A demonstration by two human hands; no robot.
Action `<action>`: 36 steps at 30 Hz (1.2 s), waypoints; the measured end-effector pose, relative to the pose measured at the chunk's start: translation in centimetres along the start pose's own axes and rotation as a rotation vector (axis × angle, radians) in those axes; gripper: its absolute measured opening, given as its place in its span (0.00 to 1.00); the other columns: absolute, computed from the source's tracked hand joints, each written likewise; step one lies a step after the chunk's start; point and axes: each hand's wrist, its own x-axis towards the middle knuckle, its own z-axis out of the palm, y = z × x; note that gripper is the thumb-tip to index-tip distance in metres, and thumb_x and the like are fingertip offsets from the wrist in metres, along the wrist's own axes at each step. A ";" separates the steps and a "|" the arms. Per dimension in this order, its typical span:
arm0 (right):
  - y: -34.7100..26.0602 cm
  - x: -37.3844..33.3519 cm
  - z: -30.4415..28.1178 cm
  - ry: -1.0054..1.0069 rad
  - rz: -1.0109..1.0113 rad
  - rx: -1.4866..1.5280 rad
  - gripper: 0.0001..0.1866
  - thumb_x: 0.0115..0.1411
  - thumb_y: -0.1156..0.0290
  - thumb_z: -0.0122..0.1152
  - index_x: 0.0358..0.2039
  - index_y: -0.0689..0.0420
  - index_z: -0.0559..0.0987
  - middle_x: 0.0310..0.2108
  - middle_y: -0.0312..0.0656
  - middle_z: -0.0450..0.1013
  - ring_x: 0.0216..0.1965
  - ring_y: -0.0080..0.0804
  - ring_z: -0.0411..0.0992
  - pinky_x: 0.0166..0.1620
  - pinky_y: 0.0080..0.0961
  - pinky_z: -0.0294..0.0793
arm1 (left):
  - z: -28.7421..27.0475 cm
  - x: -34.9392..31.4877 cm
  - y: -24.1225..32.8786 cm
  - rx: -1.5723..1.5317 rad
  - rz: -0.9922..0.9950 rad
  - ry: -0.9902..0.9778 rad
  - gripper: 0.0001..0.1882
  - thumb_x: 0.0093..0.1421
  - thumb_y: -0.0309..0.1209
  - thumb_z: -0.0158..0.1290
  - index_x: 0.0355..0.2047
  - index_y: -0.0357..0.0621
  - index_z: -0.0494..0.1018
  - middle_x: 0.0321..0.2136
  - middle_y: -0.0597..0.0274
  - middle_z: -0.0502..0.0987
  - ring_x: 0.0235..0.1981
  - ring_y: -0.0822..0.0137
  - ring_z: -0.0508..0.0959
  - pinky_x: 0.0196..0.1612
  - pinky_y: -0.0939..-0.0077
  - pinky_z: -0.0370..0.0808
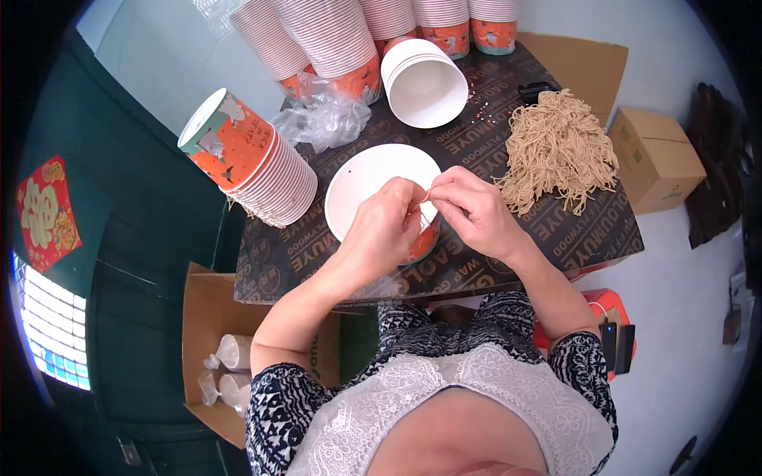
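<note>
Both forearms rise from the lower edge and meet over the middle of the dark board tabletop (476, 270), close to its near edge. The left hand (386, 226) is curled, fingers folded in tight, thumb and forefinger pinched on the end of a thin tan string (427, 194). The right hand (474, 210) faces it, knuckles up, fingertips likewise nipped together on the same string, so the two hands almost touch. Under them stands a white paper bucket (361, 186), round and smooth inside, a small hole near its rim and an orange printed outer wall showing below the left hand.

Toward the right edge lies a loose heap of tan cord lengths (559, 151), fibrous and tangled. At the left edge a long nested stack of orange-and-white buckets (254, 163) lies on its side, ribbed with rims. Beyond it sits crumpled clear plastic film (325, 119). Further back a short stack of white buckets (425, 83) tilts mouth-forward, and along the far edge more tall stacks (333, 40) lean. A brown cardboard box (655, 159) stands off the right side.
</note>
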 end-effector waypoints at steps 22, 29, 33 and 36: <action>0.0 0.3 -0.5 -0.211 0.142 0.207 0.05 0.60 0.82 0.54 0.36 0.66 0.76 0.44 0.44 0.71 0.46 0.35 0.71 0.49 0.27 0.71 | 0.1 -0.2 -0.8 -0.045 -0.030 0.009 0.05 0.60 0.17 0.55 0.37 0.35 0.73 0.28 0.62 0.79 0.32 0.76 0.78 0.38 0.79 0.76; -0.8 -0.4 0.5 -0.041 0.140 0.117 0.03 0.57 0.83 0.58 0.32 0.63 0.75 0.43 0.44 0.71 0.40 0.33 0.73 0.40 0.26 0.73 | -0.3 -0.2 -0.7 -0.117 -0.039 0.002 0.03 0.62 0.18 0.53 0.36 0.35 0.73 0.26 0.67 0.77 0.29 0.78 0.76 0.34 0.81 0.74; -1.6 -1.3 1.1 0.162 -0.076 -0.156 0.06 0.54 0.82 0.61 0.30 0.63 0.73 0.43 0.46 0.68 0.33 0.41 0.74 0.36 0.32 0.74 | -1.1 0.3 -0.4 -0.240 -0.212 -0.101 0.02 0.64 0.20 0.52 0.33 0.36 0.72 0.24 0.67 0.76 0.23 0.81 0.71 0.26 0.85 0.68; -2.3 -2.0 1.0 0.126 -0.089 -0.229 0.06 0.52 0.84 0.60 0.29 0.63 0.72 0.43 0.47 0.67 0.31 0.39 0.73 0.34 0.33 0.75 | -1.4 0.5 -0.3 -0.322 -0.284 -0.132 0.04 0.65 0.22 0.50 0.31 0.36 0.71 0.23 0.66 0.76 0.21 0.81 0.70 0.24 0.86 0.66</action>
